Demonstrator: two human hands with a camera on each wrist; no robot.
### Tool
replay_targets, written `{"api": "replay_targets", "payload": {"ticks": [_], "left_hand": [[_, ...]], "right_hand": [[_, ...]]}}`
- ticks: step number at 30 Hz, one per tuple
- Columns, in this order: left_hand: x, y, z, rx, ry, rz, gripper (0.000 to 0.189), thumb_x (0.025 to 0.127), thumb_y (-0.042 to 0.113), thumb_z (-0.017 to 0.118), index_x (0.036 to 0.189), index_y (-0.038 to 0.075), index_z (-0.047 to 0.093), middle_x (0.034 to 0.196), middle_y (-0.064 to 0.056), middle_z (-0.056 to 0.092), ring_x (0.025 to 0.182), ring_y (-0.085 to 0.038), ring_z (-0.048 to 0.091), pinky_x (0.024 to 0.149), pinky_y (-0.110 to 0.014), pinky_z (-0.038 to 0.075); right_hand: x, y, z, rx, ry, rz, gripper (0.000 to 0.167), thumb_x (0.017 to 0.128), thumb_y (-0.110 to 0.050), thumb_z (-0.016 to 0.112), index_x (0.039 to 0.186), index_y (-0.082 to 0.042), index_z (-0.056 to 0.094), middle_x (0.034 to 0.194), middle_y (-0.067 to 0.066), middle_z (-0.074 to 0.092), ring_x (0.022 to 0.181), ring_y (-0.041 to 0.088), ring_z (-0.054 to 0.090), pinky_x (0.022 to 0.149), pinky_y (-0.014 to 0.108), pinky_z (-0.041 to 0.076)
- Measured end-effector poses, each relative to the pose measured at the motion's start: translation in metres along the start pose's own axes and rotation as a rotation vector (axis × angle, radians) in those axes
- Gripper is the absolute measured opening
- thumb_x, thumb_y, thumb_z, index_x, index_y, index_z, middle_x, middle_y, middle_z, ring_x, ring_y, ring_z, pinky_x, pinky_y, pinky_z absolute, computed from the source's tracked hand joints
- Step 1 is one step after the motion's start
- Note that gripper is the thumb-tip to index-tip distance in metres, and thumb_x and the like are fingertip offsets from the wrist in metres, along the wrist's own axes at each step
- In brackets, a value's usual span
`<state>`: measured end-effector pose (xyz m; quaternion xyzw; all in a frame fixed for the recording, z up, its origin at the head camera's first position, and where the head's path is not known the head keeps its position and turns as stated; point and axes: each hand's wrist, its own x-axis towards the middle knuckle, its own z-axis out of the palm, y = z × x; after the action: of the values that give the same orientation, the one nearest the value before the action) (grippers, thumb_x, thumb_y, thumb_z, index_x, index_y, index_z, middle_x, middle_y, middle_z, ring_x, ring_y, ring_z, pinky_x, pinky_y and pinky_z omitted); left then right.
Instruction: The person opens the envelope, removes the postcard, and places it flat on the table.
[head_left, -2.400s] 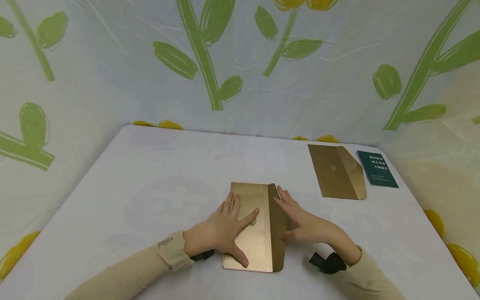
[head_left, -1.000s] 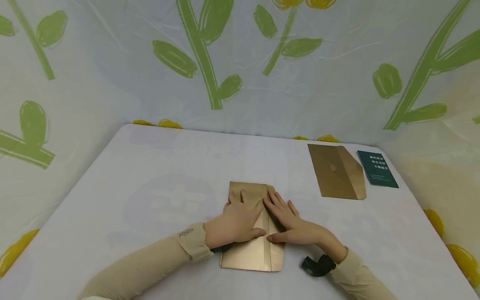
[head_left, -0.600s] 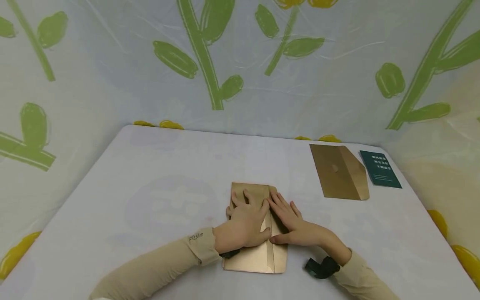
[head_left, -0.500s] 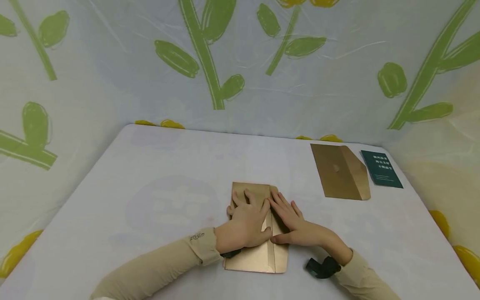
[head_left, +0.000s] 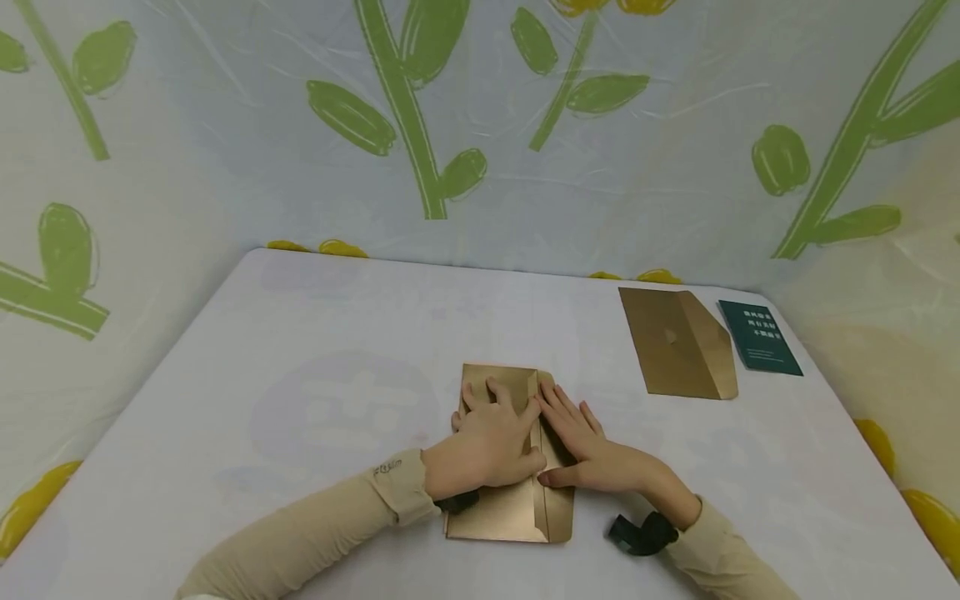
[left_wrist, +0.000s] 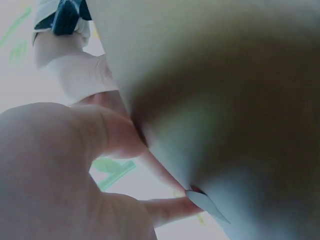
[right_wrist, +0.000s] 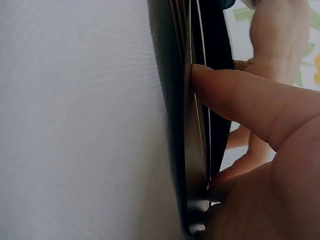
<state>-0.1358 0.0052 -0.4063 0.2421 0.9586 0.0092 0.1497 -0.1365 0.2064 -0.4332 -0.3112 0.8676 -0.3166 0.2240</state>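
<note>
A gold envelope [head_left: 498, 517] lies on the table with its flap [head_left: 557, 521] opened to the right. My left hand [head_left: 491, 442] lies over the envelope's body, fingers bent, with the thumb and index finger at the edge of the pocket. In the left wrist view, the left thumb [left_wrist: 117, 132] meets that paper edge and the paper bulges beside it. My right hand [head_left: 592, 454] rests on the flap with its fingers extended. The right thumb [right_wrist: 220, 87] touches the edge where the thin paper layers show in the right wrist view.
Another gold envelope [head_left: 667, 350], its flap unfolded, lies at the back right of the white table [head_left: 337, 317]. Beside it is a dark green booklet [head_left: 761, 337] with white print. Dark wrist cameras [head_left: 643, 533] are strapped under both wrists.
My left hand has moved right from the envelope's left part to the pocket edge, its thumb now bent more. My right hand has settled on the flap, and the pocket edge is slightly raised.
</note>
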Motion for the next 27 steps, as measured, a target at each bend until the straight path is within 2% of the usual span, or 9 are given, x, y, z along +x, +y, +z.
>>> {"api": "replay_targets", "payload": {"ticks": [2,7,16,22,25,27], "left_hand": [[0.0,-0.002,-0.002,-0.038,-0.009,0.01,0.071,0.095,0.054,0.043,0.159,0.033,0.023,0.153,-0.037,0.022,0.127,-0.066,0.034,0.084,-0.062,0.051],[-0.001,-0.007,-0.003,-0.06,-0.01,0.06,0.066,0.095,0.052,0.04,0.158,0.038,0.022,0.151,-0.039,0.023,0.125,-0.067,0.034,0.086,-0.063,0.05],[-0.001,-0.014,0.0,-0.002,0.084,0.143,0.065,0.097,0.06,0.046,0.154,0.033,0.029,0.143,-0.041,0.035,0.117,-0.07,0.041,0.078,-0.061,0.053],[-0.001,-0.015,0.001,-0.01,0.096,0.142,0.065,0.095,0.058,0.046,0.152,0.03,0.03,0.142,-0.041,0.036,0.116,-0.07,0.042,0.08,-0.061,0.053],[0.0,-0.016,0.001,-0.016,0.099,0.147,0.063,0.094,0.054,0.045,0.149,0.027,0.031,0.14,-0.042,0.038,0.115,-0.066,0.047,0.089,-0.062,0.049],[0.0,-0.017,0.001,-0.017,0.1,0.159,0.06,0.094,0.05,0.044,0.147,0.024,0.032,0.14,-0.042,0.039,0.113,-0.06,0.053,0.098,-0.065,0.041]], "right_hand": [[0.0,0.0,0.0,-0.003,0.002,0.001,0.101,0.093,-0.04,0.066,0.159,-0.008,-0.004,0.163,0.007,-0.021,0.149,0.028,-0.021,0.111,0.059,-0.015],[0.001,0.0,0.001,-0.011,0.002,0.007,0.102,0.093,-0.04,0.066,0.159,-0.009,-0.006,0.163,0.007,-0.021,0.149,0.029,-0.02,0.111,0.06,-0.015],[0.001,-0.003,-0.001,-0.035,-0.003,0.014,0.101,0.094,-0.04,0.065,0.159,-0.007,-0.004,0.164,0.009,-0.018,0.149,0.03,-0.019,0.112,0.059,-0.015],[0.001,-0.003,0.0,-0.026,-0.007,0.013,0.1,0.094,-0.039,0.065,0.159,-0.008,-0.005,0.164,0.008,-0.02,0.149,0.029,-0.02,0.111,0.059,-0.015],[0.001,-0.004,0.0,-0.019,-0.006,0.011,0.101,0.094,-0.039,0.065,0.159,-0.009,-0.005,0.164,0.008,-0.02,0.149,0.028,-0.02,0.111,0.059,-0.015],[0.001,-0.004,0.0,-0.016,-0.007,0.011,0.1,0.094,-0.038,0.065,0.16,-0.011,-0.004,0.164,0.007,-0.02,0.149,0.027,-0.02,0.111,0.058,-0.015]]}}
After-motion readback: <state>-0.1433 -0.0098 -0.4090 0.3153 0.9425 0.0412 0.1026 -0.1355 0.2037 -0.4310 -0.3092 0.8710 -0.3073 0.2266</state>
